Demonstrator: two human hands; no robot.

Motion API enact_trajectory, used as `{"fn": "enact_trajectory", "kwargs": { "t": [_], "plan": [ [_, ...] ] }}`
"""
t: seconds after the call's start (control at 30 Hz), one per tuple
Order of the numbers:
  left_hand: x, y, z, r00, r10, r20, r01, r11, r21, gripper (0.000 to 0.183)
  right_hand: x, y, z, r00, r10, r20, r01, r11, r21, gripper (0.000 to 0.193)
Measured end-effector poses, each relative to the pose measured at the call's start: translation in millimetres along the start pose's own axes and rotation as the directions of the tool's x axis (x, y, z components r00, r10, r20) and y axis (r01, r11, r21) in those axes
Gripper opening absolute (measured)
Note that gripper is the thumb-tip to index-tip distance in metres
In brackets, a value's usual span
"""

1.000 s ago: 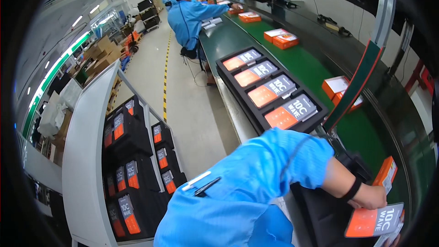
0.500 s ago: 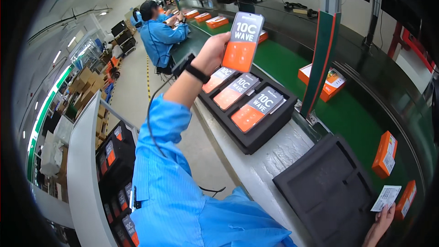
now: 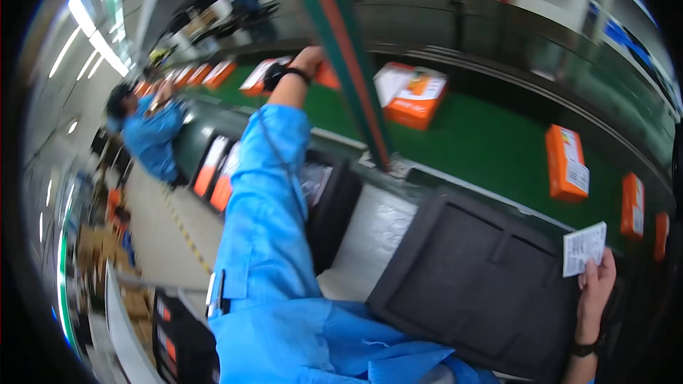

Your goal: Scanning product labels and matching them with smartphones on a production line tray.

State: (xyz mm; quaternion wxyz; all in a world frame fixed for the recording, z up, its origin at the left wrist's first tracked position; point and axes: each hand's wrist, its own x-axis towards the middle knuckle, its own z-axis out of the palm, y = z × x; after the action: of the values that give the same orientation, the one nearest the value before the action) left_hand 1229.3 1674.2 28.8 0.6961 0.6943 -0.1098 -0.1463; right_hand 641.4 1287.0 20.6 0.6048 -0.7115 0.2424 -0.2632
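Note:
My left hand [image 3: 309,60] reaches far out over the green conveyor belt, its fingers partly behind the post and blurred. An orange patch [image 3: 326,75] shows right beside them; I cannot tell whether it is a phone or a box, or whether it is gripped. In my right hand [image 3: 597,281], low on the right, a white printed label sheet [image 3: 584,249] is pinched between thumb and fingers. Under my left sleeve sits a black foam tray [image 3: 340,203] with phones [image 3: 208,166] faced in orange and grey film; the sleeve covers much of it.
An empty black foam tray [image 3: 469,277] lies before me on the bench. Orange boxes [image 3: 567,163] stand along the belt [image 3: 491,146]. A green and red post [image 3: 348,64] rises at the belt's edge. A person in blue [image 3: 149,128] works at the far left. More trays [image 3: 181,345] stand lower left.
My left hand has gone from above the phone tray out to the belt, and the phone it held no longer shows clearly. The view has turned right. My right hand still holds the label sheet.

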Motion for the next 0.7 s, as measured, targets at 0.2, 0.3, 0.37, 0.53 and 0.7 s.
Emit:
{"fn": "enact_trajectory", "kwargs": {
  "t": [0.2,0.3,0.37,0.53,0.7],
  "plan": [
    [31.8,-16.4,-18.3,0.957,-0.269,-0.105,0.269,0.963,-0.016,0.026,1.1,-8.9,15.2,0.99,-0.011,0.143,0.004,0.999,0.054,0.014],
    [48.3,-44.8,5.6,0.928,-0.358,-0.103,0.36,0.933,0.006,0.027,-1.2,-5.7,14.7,0.988,0.015,0.155,-0.021,0.999,0.034,0.016],
    [54.2,-61.2,18.2,0.92,-0.375,-0.111,0.381,0.924,0.037,0.028,-2.5,-5.8,17.1,0.988,0.029,0.149,-0.033,0.999,0.02,0.017],
    [66.9,-85.2,11.7,0.974,-0.219,-0.051,0.224,0.948,0.224,0.029,-2.2,-4.6,25.0,0.984,0.042,0.175,-0.043,0.999,0.0,0.019],
    [45.7,-70.7,42.6,0.993,-0.091,-0.076,0.113,0.917,0.383,0.042,-1.0,-6.0,34.5,0.976,0.033,0.215,-0.036,0.999,0.012,0.016]
  ]
}}
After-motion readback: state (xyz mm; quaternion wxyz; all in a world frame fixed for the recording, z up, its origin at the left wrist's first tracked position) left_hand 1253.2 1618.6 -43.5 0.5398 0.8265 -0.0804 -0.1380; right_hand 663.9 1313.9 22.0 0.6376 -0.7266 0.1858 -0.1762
